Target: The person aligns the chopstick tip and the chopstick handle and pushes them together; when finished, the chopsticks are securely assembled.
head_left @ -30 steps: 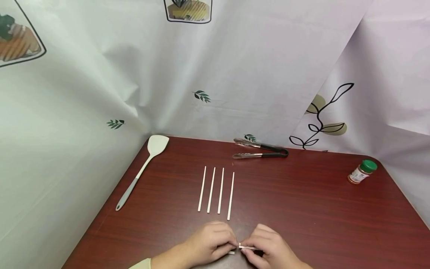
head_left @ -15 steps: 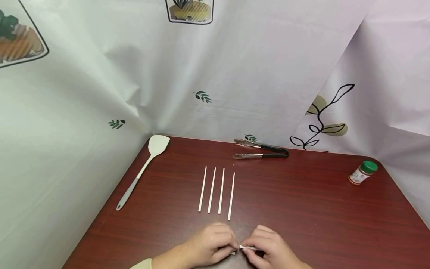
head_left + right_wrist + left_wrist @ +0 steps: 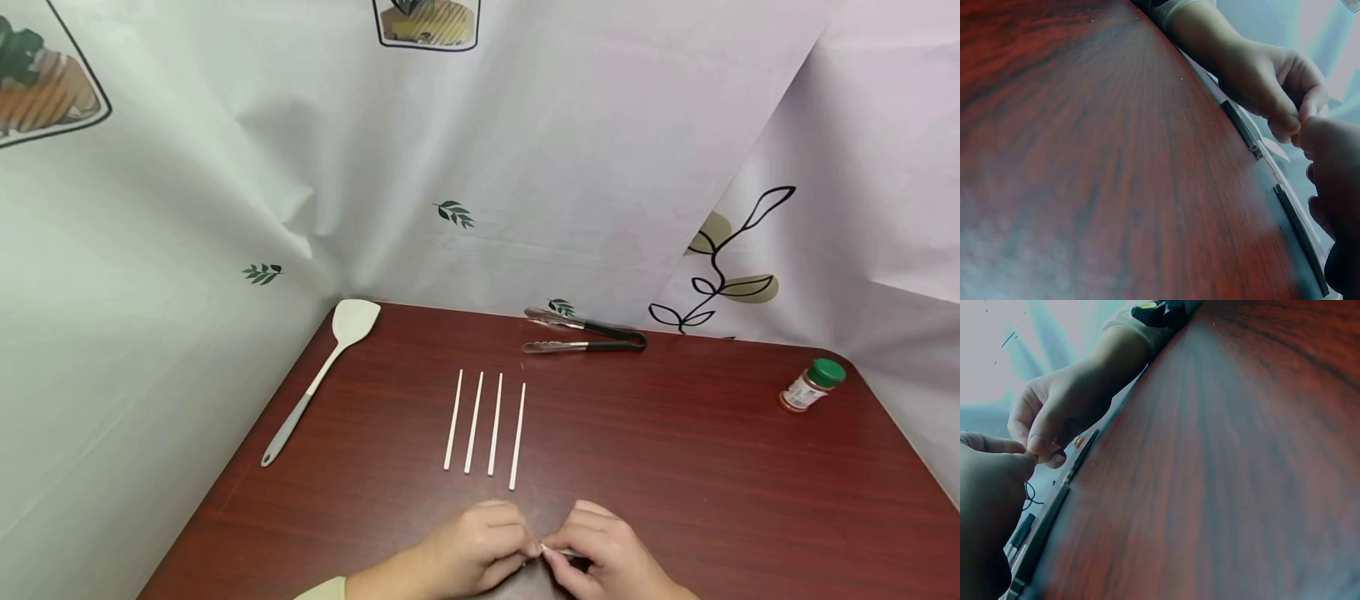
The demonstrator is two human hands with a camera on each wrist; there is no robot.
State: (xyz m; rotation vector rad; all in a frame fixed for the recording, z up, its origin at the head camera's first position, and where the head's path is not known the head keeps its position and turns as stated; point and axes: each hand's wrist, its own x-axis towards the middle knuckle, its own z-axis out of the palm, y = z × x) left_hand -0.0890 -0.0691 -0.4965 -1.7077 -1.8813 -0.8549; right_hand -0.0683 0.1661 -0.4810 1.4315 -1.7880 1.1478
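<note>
Near the front of the dark red table, my left hand (image 3: 487, 540) and right hand (image 3: 603, 548) meet at the fingertips. The right thumb and fingers pinch a slim white stick (image 3: 562, 552), seen only as a short length. Against its end, the left fingertips are pinched together; what lies between them is mostly hidden. Both wrist views show the pinched fingers of the left hand (image 3: 1266, 81) and right hand (image 3: 1069, 403) touching, with the stick barely visible. Beyond the hands, several white sticks (image 3: 492, 425) lie side by side on the table.
A white spatula (image 3: 352, 321) with a grey handle lies along the left edge. Metal tongs (image 3: 607, 337) with black grips rest at the back. To the right stands a green-capped seasoning jar (image 3: 806, 390). A printed white curtain (image 3: 525, 150) hangs behind the table (image 3: 712, 458).
My left fingertips have shifted slightly right, closing the small gap to the right fingertips. The white end that showed under the left hand is now mostly covered. The right hand stays nearly still.
</note>
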